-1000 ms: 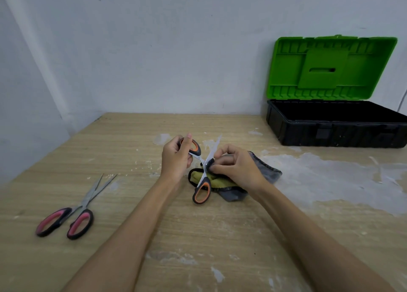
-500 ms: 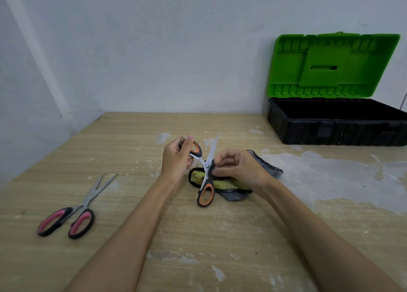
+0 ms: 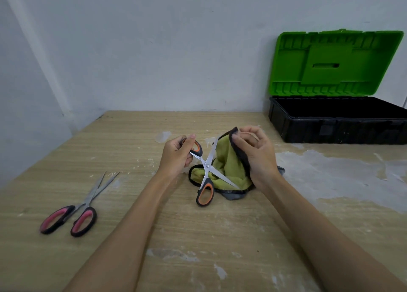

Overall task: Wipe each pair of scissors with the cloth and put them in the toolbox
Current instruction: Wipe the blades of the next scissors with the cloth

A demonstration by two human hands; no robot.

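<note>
The left hand (image 3: 176,154) grips the upper handle of the orange-handled scissors (image 3: 206,172), fingers curled round the loop and the thumb laid over it. The blades stand wide apart in a cross, with the lower handle hanging toward the table (image 3: 198,247). Just right of this hand, the right hand (image 3: 256,154) pinches a raised corner of the green cloth (image 3: 226,164); the rest of the cloth drapes behind the blades and down onto the table. Well to the left of the left hand, pink-handled scissors (image 3: 77,210) lie flat, blades slightly parted. Beyond the right hand stands the toolbox (image 3: 330,124), its green lid (image 3: 334,62) upright.
</note>
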